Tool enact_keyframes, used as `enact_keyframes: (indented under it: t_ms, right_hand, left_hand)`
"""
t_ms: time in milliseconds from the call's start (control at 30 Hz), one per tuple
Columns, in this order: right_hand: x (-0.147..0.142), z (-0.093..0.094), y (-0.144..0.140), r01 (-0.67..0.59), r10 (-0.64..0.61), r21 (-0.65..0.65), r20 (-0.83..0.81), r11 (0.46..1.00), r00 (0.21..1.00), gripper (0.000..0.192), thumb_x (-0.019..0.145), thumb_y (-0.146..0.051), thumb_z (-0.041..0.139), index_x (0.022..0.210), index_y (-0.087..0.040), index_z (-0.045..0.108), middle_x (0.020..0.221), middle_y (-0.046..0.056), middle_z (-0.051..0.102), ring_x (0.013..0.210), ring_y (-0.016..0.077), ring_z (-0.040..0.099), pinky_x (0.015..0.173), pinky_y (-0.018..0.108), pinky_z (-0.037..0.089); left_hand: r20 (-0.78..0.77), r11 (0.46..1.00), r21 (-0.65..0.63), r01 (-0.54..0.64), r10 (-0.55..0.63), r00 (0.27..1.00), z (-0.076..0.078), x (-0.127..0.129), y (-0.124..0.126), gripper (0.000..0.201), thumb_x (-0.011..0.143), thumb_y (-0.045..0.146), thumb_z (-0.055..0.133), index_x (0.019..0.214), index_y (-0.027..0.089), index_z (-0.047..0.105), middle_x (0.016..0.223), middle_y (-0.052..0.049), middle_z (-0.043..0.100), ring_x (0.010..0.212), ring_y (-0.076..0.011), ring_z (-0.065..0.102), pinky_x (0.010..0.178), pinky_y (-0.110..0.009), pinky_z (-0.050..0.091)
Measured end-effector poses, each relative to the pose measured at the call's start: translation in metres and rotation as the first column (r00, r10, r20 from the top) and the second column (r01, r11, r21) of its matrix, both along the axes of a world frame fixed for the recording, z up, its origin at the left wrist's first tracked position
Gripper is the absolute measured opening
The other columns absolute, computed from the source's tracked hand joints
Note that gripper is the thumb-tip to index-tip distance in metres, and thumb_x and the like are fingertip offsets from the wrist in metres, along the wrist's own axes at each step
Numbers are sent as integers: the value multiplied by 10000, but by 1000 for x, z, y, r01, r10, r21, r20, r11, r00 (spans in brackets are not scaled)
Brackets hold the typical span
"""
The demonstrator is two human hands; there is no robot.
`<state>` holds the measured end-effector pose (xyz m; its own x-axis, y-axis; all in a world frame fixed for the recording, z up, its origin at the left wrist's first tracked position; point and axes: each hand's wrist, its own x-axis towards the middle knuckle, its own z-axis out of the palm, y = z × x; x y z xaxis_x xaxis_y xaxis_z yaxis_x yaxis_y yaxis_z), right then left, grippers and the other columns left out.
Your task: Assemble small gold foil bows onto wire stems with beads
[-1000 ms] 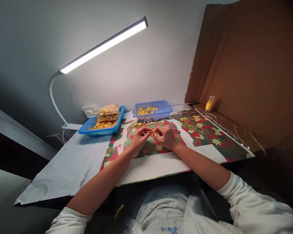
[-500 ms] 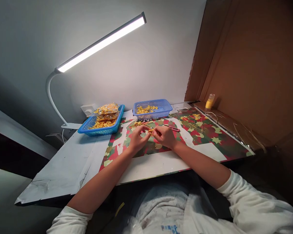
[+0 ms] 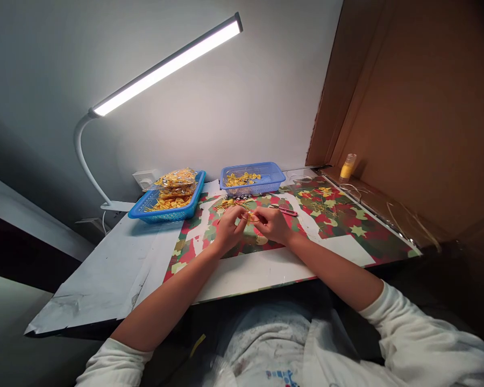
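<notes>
Left hand [image 3: 229, 228] fingers curled tighter (slightly); gold piece [image 3: 251, 217] lower.

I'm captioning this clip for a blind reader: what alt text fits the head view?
Two bare hands, left hand and right hand, pinch a small gold piece together above a red-and-green patterned mat. Behind them stand two blue baskets of gold pieces under a lit desk lamp.

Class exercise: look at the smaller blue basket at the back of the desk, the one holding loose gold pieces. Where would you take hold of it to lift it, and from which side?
Probably by the two short end walls of the small blue basket, one hand on each, coming from above and the front. It sits flat and open-topped with a raised rim; its gold pieces lie heaped at the left end, so a two-sided hold should keep it level.
</notes>
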<state>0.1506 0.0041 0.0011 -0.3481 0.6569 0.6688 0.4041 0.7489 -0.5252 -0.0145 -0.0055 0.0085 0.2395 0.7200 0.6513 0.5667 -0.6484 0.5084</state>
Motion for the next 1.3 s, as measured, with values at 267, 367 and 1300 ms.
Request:
enact_keyframes:
  t_ms: [267, 367, 1300]
  right_hand:
    - [1, 14, -7, -152, 134, -91, -185, 984, 974, 207, 856, -282, 454, 666, -202, 439, 572, -32, 432, 533, 108, 379, 529, 246, 331]
    - [2, 16, -8, -190, 164, -104, -219, 976, 962, 200, 854, -291, 456, 675, -201, 446, 596, -24, 451, 565, 116, 406, 553, 254, 348]
    - [15, 7, 1, -110, 110, 66, 3, 992, 994, 64, 799, -209, 477, 783, -202, 538, 571, -37, 484, 518, 113, 414, 557, 256, 346]
  left_hand:
    - [332, 977, -132, 171, -119, 936, 1, 8, -5, 344, 884, 504, 458, 748, 195, 526, 700, -5, 535, 665, -144, 479, 643, -269, 395]
    - [379, 967, -151, 205, -135, 916, -1, 9, -3, 373, 866, 543, 469, 747, 195, 525, 696, -1, 527, 657, -141, 470, 639, -267, 395]
    - [217, 986, -117, 118, -91, 972, 9, 5, -9, 352, 870, 511, 471, 714, 203, 540, 710, -19, 571, 665, -160, 481, 668, -282, 403]
